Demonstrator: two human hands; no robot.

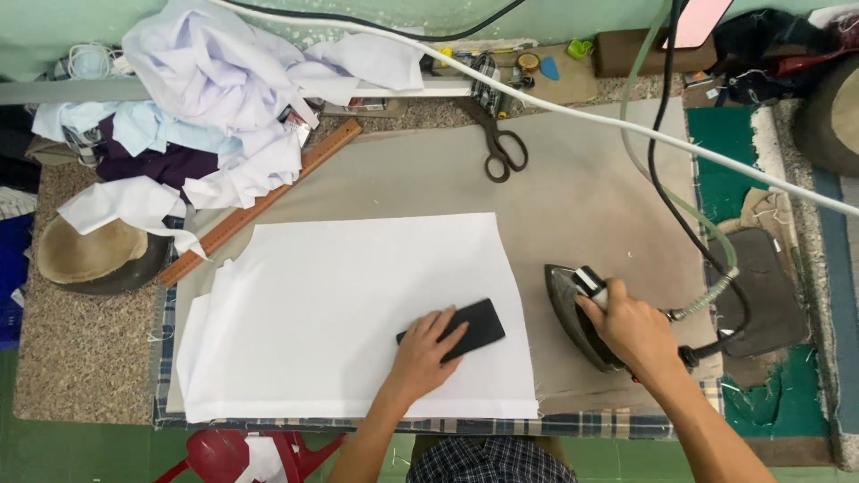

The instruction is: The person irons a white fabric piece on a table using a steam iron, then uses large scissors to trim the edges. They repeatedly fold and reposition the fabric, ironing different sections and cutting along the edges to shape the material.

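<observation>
White fabric pressing step: left hand fingers flat on black block; right hand clenched round iron, which likely needs sliding onto fabric beside left fingertips.

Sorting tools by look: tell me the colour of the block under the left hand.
Black, a flat block on white cloth; head view.

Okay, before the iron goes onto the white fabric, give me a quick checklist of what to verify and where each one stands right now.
1. Right hand on the iron handle: ok.
2. Iron off the white fabric, resting on the bare pad beside it: ok.
3. Left hand pressing the black block flat on the fabric: ok.
4. Fabric smooth: not ok, left edge shows layered folds.
5. Hose and cord clear of the fabric: ok.
6. Iron heated: cannot tell.
</observation>
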